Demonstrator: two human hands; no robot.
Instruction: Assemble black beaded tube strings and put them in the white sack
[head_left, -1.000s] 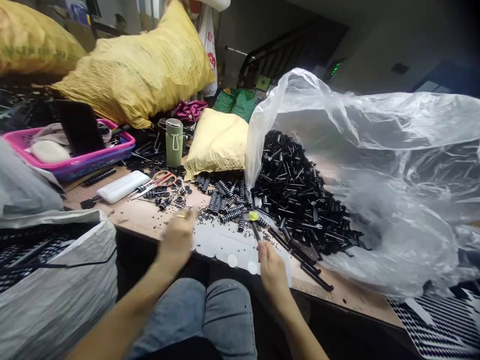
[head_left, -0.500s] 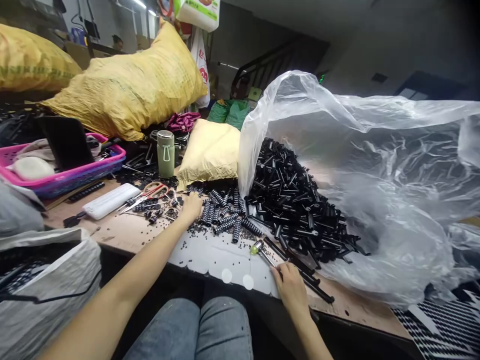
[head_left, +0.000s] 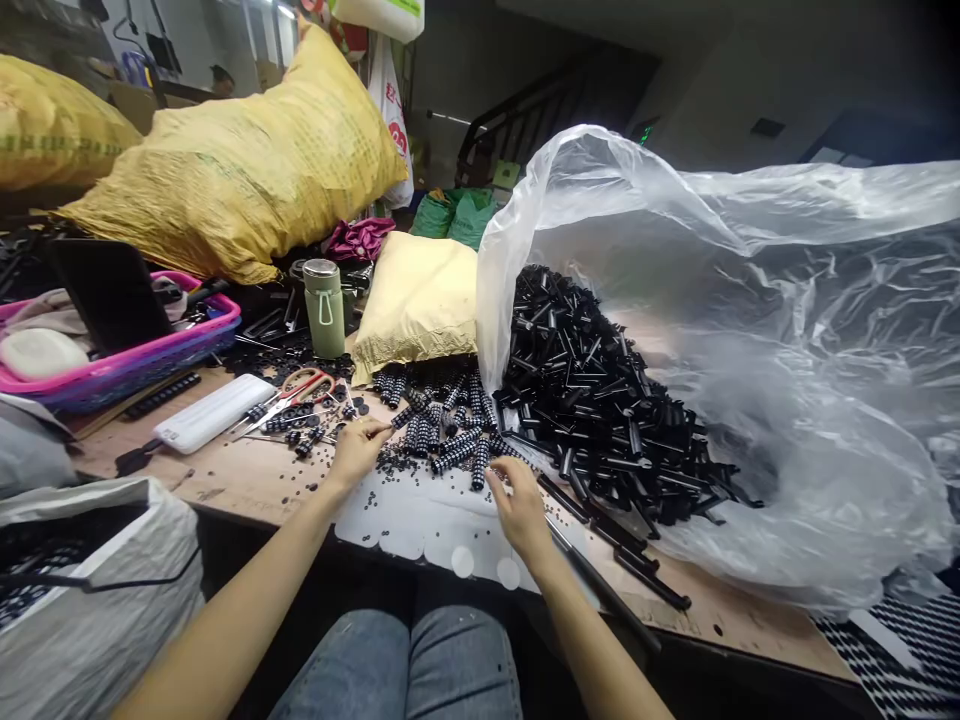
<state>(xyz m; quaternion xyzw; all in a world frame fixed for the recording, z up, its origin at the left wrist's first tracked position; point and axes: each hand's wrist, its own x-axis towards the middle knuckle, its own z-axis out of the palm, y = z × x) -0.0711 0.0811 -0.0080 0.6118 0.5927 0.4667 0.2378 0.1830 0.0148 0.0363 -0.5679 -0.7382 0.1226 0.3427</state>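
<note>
My left hand (head_left: 358,450) pinches the end of a black-and-white ribbed cylinder (head_left: 409,412), held at a slant just over a heap of similar ribbed cylinders (head_left: 457,452). To the right, my right hand (head_left: 519,505) has its thumb and forefinger curved and apart, with nothing visible between them. Its fingertips are close to the nearest upright cylinder of the heap. A long tool handle (head_left: 600,585) with a dark grip lies beside my right wrist, and its head is hidden by the hand. Tiny dark rings (head_left: 420,470) are scattered around the heap.
A large clear plastic bag (head_left: 810,400) spills black plastic parts (head_left: 592,400) onto the right side. Black rods (head_left: 637,560) lie along the front edge. Scissors (head_left: 289,398), a white box (head_left: 216,412), a green flask (head_left: 325,315) and a pink basket (head_left: 150,355) stand left.
My right hand has let go of the tool and moved up and left toward the cylinders. My left hand has drawn back toward me, lifting one ribbed cylinder from the heap.
</note>
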